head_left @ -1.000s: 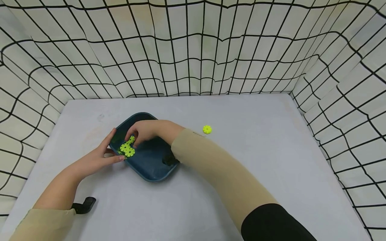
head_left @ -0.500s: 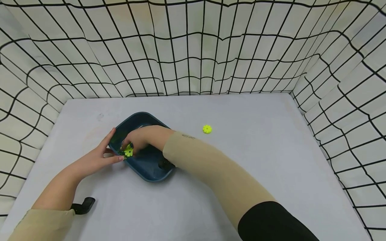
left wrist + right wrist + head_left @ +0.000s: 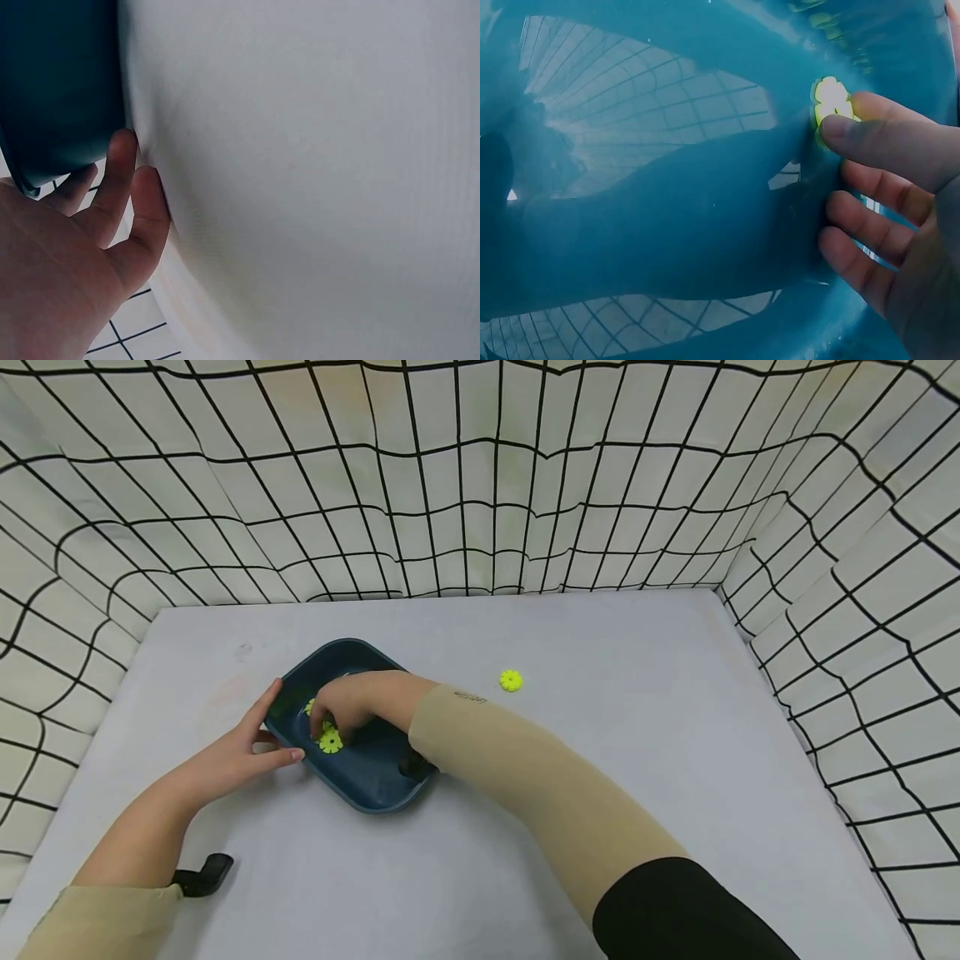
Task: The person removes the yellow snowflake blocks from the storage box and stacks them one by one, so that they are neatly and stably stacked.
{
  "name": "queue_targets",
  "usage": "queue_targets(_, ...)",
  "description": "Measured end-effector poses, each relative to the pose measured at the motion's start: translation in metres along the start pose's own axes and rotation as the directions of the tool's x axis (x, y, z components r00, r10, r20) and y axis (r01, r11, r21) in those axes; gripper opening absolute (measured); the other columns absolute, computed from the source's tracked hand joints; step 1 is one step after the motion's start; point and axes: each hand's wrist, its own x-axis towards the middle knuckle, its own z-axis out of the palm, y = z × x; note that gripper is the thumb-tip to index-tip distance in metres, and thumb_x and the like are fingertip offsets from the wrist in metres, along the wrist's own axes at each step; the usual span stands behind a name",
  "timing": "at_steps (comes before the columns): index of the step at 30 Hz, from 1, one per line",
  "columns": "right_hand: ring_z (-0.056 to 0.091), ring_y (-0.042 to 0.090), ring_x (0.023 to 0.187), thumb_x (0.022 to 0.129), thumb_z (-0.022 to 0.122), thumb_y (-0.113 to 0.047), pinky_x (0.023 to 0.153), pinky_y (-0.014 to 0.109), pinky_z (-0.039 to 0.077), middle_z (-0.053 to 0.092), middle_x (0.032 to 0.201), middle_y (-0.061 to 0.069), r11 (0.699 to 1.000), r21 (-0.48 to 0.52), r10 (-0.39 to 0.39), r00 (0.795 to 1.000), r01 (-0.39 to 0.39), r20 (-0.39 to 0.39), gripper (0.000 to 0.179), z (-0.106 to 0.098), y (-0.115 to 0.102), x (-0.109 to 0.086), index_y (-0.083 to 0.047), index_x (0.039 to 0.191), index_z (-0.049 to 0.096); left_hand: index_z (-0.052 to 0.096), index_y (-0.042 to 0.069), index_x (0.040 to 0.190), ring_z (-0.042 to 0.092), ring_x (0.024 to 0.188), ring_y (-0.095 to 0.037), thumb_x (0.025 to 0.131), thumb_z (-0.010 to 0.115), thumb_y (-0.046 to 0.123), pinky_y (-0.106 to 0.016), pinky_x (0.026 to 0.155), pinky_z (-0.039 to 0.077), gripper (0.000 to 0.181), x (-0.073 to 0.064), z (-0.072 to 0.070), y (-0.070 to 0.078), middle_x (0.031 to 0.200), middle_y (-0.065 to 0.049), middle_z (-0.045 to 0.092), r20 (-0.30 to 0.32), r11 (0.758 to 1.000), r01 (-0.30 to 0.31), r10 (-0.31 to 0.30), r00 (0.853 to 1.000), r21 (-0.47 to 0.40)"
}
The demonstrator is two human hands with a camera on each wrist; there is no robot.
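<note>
A dark blue plastic tray (image 3: 371, 785) with rounded corners lies left of centre on the white table. My left hand (image 3: 228, 764) holds its left corner, thumb and index finger at the rim on either side. In the left wrist view the other fingers (image 3: 120, 180) are bent beside the tray's outer wall. Inside the tray, my right hand (image 3: 348, 703) pinches a yellow-green notched disc (image 3: 831, 94) between thumb and index finger. Another such disc (image 3: 330, 742) shows just below the fingers. Part of a further disc (image 3: 309, 707) peeks out left of them; the hand covers the rest.
One loose yellow-green disc (image 3: 511, 681) lies on the table (image 3: 637, 710), right of the tray. Black netting (image 3: 465, 510) over pale walls encloses the table at the back and sides. The tray's glossy inside mirrors the net in the right wrist view.
My right hand has moved down and slightly left within the tray, then back a little right; fewer discs show past its fingers. The left hand keeps its place at the corner.
</note>
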Motion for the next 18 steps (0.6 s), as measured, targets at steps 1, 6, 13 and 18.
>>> queue_targets(1, 0.037, -0.001, 0.132, 0.093, 0.072, -0.018, 0.107, 0.02, 0.032, 0.047, 0.143, -0.019, 1.0, -0.004, -0.005, 1.0, 0.005, 0.0, 0.041, 0.0001, 0.0004, 0.0002, -0.038, 0.128, 0.066, -0.022, 0.034, 0.155, 0.046, 0.122, -0.046, 0.097, 0.062, 0.037, -0.064, 0.091, 0.042, 0.102, 0.0001, 0.0001, 0.0, 0.152, -0.03, 0.021, -0.001, 1.0, -0.001, 0.001, 1.0, 0.0)
queue_targets(6, 0.043, 0.002, 0.12, 0.091, 0.073, -0.018, 0.102, 0.021, 0.037, 0.051, 0.137, -0.016, 0.999, -0.051, -0.013, 1.0, 0.013, -0.003, 0.034, 0.0, 0.0019, 0.0024, -0.035, 0.12, 0.069, -0.022, 0.033, 0.155, 0.047, 0.121, -0.046, 0.097, 0.063, 0.036, -0.063, 0.09, 0.043, 0.103, 0.0003, 0.0004, 0.0006, 0.153, -0.03, 0.019, -0.004, 1.0, -0.001, 0.001, 1.0, -0.002)
queue_targets(13, 0.045, 0.006, 0.11, 0.089, 0.076, -0.02, 0.096, 0.022, 0.04, 0.053, 0.129, -0.014, 0.996, -0.085, -0.012, 1.0, 0.012, 0.001, 0.028, 0.0014, 0.0016, 0.0043, -0.032, 0.113, 0.066, -0.022, 0.033, 0.155, 0.047, 0.121, -0.046, 0.097, 0.063, 0.036, -0.063, 0.09, 0.042, 0.103, -0.0003, 0.0006, 0.0014, 0.152, -0.03, 0.02, -0.004, 1.0, 0.001, -0.001, 1.0, -0.003)
queue_targets(18, 0.047, 0.009, 0.106, 0.089, 0.077, -0.021, 0.089, 0.024, 0.041, 0.053, 0.121, -0.013, 0.995, -0.103, -0.006, 1.0, 0.007, 0.012, 0.025, 0.0023, 0.0006, 0.0027, -0.028, 0.107, 0.062, -0.023, 0.034, 0.155, 0.046, 0.123, -0.046, 0.097, 0.063, 0.035, -0.063, 0.091, 0.042, 0.104, 0.0005, 0.0005, 0.0016, 0.153, -0.03, 0.019, 0.001, 1.0, 0.0, 0.0, 1.0, -0.009)
